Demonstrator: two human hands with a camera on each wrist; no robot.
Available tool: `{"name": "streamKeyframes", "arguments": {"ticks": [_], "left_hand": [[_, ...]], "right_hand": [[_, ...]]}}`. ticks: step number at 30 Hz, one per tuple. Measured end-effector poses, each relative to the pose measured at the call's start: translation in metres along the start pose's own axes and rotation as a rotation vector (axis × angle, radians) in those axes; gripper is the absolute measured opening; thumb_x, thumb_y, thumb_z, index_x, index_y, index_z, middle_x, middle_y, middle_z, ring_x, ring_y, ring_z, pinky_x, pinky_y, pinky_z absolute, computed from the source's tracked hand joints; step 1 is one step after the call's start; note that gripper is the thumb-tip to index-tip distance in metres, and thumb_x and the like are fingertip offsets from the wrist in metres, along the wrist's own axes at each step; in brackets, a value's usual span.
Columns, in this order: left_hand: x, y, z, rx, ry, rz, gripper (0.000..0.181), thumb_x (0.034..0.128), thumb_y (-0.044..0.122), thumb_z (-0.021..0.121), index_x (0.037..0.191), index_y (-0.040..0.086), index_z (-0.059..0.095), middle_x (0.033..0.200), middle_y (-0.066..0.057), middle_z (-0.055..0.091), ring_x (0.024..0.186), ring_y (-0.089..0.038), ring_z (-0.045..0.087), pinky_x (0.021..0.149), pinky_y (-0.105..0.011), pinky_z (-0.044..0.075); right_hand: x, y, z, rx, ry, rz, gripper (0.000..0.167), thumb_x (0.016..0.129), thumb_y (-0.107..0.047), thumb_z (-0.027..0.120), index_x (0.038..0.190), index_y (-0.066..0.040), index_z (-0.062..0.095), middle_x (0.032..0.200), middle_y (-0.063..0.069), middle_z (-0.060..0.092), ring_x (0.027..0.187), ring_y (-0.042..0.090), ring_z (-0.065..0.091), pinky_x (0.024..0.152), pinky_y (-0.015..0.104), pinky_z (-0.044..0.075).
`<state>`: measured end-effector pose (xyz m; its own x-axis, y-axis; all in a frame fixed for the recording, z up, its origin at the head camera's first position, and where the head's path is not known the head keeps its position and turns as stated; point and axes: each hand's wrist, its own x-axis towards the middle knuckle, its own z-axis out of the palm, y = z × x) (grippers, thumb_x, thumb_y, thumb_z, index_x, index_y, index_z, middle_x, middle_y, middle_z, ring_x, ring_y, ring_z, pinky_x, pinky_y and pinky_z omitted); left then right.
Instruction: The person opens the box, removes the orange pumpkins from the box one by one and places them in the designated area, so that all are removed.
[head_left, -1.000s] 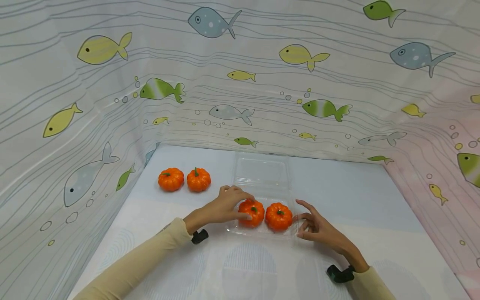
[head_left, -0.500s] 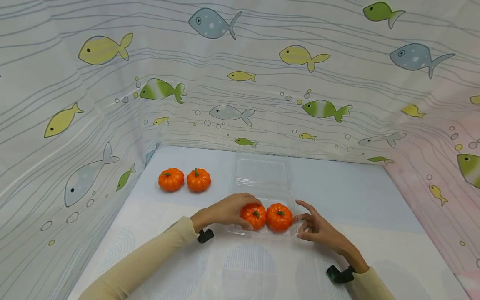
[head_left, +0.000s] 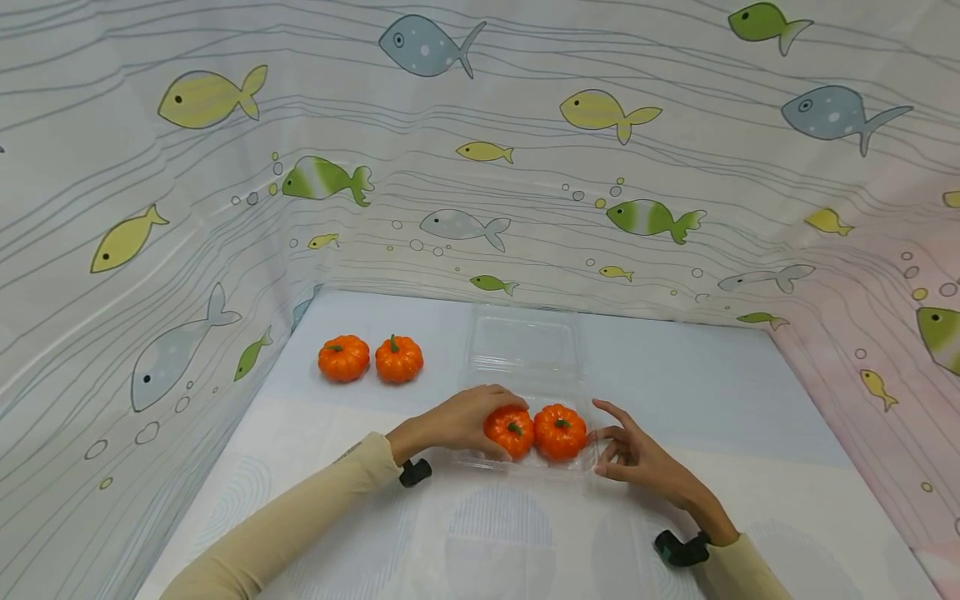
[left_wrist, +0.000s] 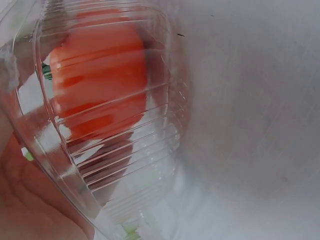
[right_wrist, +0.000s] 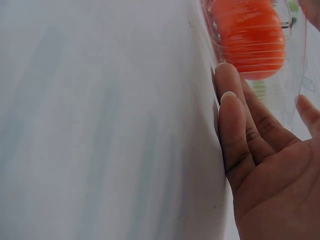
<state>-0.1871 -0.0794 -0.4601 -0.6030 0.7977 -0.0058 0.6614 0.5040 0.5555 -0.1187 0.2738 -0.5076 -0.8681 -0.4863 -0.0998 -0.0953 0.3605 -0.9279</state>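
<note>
A clear plastic clamshell container [head_left: 483, 465] lies on the table with its lid [head_left: 525, 340] folded back. Two small orange pumpkins sit side by side in its base. Around the left pumpkin [head_left: 517, 431] my left hand [head_left: 463, 418] curls its fingers and thumb. The left wrist view shows this pumpkin [left_wrist: 102, 75] through the ribbed wall, its green stem to one side. The right pumpkin [head_left: 561, 433] is untouched by my left hand. My right hand [head_left: 639, 454] rests at the container's right side, its loosely extended fingers [right_wrist: 232, 117] against the wall in the right wrist view.
Two more orange pumpkins, one at the far left [head_left: 344, 359] and one beside it [head_left: 399, 360], stand on the table left of the lid. A fish-patterned curtain [head_left: 525, 192] encloses the table at the back and both sides.
My left hand has closed round the left pumpkin and shifted it slightly right, closer to the other pumpkin in the container. My right hand has stayed in place.
</note>
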Motion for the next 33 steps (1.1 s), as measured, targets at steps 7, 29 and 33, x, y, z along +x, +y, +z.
{"name": "streamKeyframes", "arguments": {"ticks": [7,29,33], "left_hand": [[0.001,-0.002,-0.001,-0.034,0.04,-0.028,0.066,0.0798,0.039,0.089,0.138,0.022,0.062,0.137,0.002,0.058,0.121,-0.018,0.048,0.099,-0.035,0.048],[-0.01,-0.005,-0.017,-0.229,0.293,-0.025,0.07,0.0759,0.037,0.093,0.137,0.024,0.061,0.137,0.008,0.058,0.125,-0.016,0.052,0.098,-0.039,0.05],[-0.014,-0.006,-0.021,-0.228,0.322,-0.034,0.072,0.0756,0.038,0.093,0.138,0.025,0.061,0.138,0.009,0.058,0.123,-0.013,0.052,0.094,-0.037,0.051]], "right_hand": [[0.0,0.0,0.0,-0.004,0.009,0.004,0.093,0.095,-0.012,0.074,0.165,-0.025,0.013,0.133,0.021,0.058,0.089,0.028,0.067,0.073,0.029,0.056],[0.001,0.0,0.0,-0.025,0.002,-0.013,0.09,0.098,-0.013,0.071,0.165,-0.021,0.012,0.133,0.024,0.057,0.09,0.027,0.066,0.075,0.028,0.056],[0.001,0.001,0.0,-0.035,0.003,-0.012,0.09,0.098,-0.014,0.071,0.165,-0.021,0.012,0.132,0.024,0.058,0.09,0.026,0.066,0.075,0.028,0.056]]}}
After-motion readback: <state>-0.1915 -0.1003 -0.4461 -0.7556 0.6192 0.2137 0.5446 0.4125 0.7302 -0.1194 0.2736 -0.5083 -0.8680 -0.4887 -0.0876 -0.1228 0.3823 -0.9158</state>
